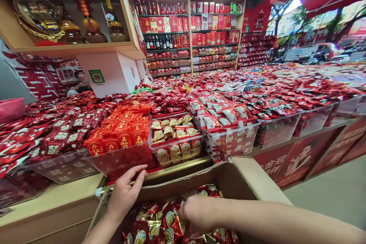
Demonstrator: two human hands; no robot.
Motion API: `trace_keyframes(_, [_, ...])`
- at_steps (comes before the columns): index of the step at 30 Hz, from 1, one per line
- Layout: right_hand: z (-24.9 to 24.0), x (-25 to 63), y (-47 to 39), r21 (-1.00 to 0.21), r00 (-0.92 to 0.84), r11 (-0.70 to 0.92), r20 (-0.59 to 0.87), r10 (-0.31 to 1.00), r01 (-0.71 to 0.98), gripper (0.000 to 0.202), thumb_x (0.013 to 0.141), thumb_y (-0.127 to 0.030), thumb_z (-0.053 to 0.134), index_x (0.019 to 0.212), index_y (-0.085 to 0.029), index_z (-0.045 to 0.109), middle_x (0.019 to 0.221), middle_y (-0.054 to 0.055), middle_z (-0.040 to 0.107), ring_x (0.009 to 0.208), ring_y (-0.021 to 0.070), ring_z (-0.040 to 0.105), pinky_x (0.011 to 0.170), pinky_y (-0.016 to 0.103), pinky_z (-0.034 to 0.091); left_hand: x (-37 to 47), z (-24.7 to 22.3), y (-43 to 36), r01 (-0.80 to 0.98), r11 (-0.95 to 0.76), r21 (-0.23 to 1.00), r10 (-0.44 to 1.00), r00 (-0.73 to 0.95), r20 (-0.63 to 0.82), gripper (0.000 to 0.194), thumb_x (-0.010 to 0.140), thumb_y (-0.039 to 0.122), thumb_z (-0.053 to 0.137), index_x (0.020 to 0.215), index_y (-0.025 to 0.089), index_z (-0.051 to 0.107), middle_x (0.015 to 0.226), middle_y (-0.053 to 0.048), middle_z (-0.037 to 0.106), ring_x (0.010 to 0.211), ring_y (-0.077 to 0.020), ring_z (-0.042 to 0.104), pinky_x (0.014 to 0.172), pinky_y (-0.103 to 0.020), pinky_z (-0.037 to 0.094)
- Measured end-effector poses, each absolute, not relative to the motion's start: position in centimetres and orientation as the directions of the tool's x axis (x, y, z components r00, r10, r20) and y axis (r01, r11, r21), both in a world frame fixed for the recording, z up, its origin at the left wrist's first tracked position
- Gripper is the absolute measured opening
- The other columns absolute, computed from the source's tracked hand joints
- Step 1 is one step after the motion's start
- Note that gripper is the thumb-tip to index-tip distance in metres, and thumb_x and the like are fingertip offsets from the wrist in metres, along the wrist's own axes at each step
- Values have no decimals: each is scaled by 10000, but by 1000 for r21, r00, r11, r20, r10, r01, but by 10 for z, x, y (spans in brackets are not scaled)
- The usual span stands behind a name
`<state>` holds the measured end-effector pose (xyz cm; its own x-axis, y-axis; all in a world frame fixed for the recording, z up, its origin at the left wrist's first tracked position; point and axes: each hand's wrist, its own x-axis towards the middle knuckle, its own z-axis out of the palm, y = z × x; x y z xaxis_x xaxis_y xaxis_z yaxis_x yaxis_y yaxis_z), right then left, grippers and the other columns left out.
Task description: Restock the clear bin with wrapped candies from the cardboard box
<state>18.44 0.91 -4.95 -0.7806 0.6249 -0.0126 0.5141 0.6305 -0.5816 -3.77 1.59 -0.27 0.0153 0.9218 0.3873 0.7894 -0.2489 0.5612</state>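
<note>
A brown cardboard box (243, 183) with its flaps apart stands right in front of me, and red and gold wrapped candies (154, 228) lie loose inside it. My left hand (126, 190) rests by the far left rim of the box, its fingers stretched out and holding nothing. Down among the candies is my right hand (197, 211), smeared by motion. Its fingertips are hidden, so I cannot make out whether it grips any. Just beyond the box, a clear bin (177, 150) contains gold-wrapped candies in neat rows, close to my left fingertips.
Clear bins heaped with packets line the counter, including orange-red packets (122, 129) to the left and white-and-red ones (225, 116) to the right. A display cabinet (85, 47) overhangs the left. Stocked shelves (190, 38) cover the back wall. A person (81, 84) is behind the counter.
</note>
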Motion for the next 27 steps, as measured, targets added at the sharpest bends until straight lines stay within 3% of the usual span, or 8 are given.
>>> trace_keyframes(1, [-32, 189, 12, -595, -807, 647, -7, 590, 478, 67, 563, -163, 640, 599, -200, 598, 520, -18, 555, 538, 139, 540, 451, 223, 373, -30, -2, 8, 737, -253, 626, 925, -6, 381, 322, 808, 389, 394, 1013, 182, 529, 900, -48, 676, 805, -166, 631, 735, -253, 486])
trace_keyframes(3, [-4, 196, 15, -740, -791, 554, 49, 610, 381, 116, 617, -157, 605, 728, -181, 582, 591, -30, 568, 556, 103, 535, 475, 189, 375, -11, 0, -8, 442, -225, 868, 970, 17, 243, 344, 785, 394, 460, 1050, 181, 508, 950, -63, 658, 843, -177, 620, 756, -279, 487])
trace_keyframes(6, [14, 200, 19, -943, -676, 293, 115, 728, 155, 111, 659, -169, 586, 755, -151, 534, 596, -38, 543, 531, 67, 503, 482, 169, 374, 18, 1, -26, 130, -13, 991, 968, 252, -21, 454, 715, 341, 601, 1135, 212, 486, 1012, -61, 644, 901, -193, 597, 762, -291, 481])
trace_keyframes(11, [-1, 194, 23, -989, -521, 8, 84, 850, -145, 309, 610, -357, 660, 762, -135, 508, 581, -46, 504, 479, 46, 442, 455, 174, 343, 40, 0, -33, -49, 209, 977, 940, 286, -187, 372, 733, 294, 602, 1091, 201, 559, 950, -50, 668, 654, -134, 621, 597, -231, 481])
trace_keyframes(14, [-8, 192, 21, -981, -539, -90, 18, 842, -174, 349, 617, -415, 644, 773, -136, 503, 601, -25, 546, 477, 56, 473, 455, 181, 350, 43, 3, -34, -152, 254, 955, 945, 248, -212, 331, 733, 295, 602, 1053, 206, 592, 886, -35, 682, 645, -128, 616, 549, -198, 461])
trace_keyframes(20, [-6, 196, 15, -994, -484, -33, 23, 875, -107, 322, 622, -419, 634, 645, -131, 493, 526, -24, 535, 448, 52, 420, 441, 183, 323, 50, 4, -40, -325, 336, 884, 937, 211, -278, 305, 694, 321, 635, 977, 209, 641, 747, -35, 697, 645, -155, 627, 532, -206, 465])
trace_keyframes(24, [-6, 197, 15, -998, -491, 9, 35, 871, -55, 305, 633, -408, 626, 665, -126, 513, 550, -30, 511, 487, 55, 403, 462, 185, 318, 45, -7, -38, -294, 307, 905, 949, 167, -267, 349, 681, 363, 633, 1006, 235, 625, 777, -30, 700, 662, -177, 628, 624, -280, 485])
trace_keyframes(27, [-6, 198, 15, -1000, -502, 25, 25, 865, -7, 265, 649, -369, 616, 658, -124, 514, 543, -40, 481, 490, 52, 382, 467, 182, 311, 35, -15, -33, -158, 215, 964, 970, 148, -192, 348, 679, 406, 616, 978, 230, 641, 883, -33, 690, 777, -203, 611, 759, -328, 458])
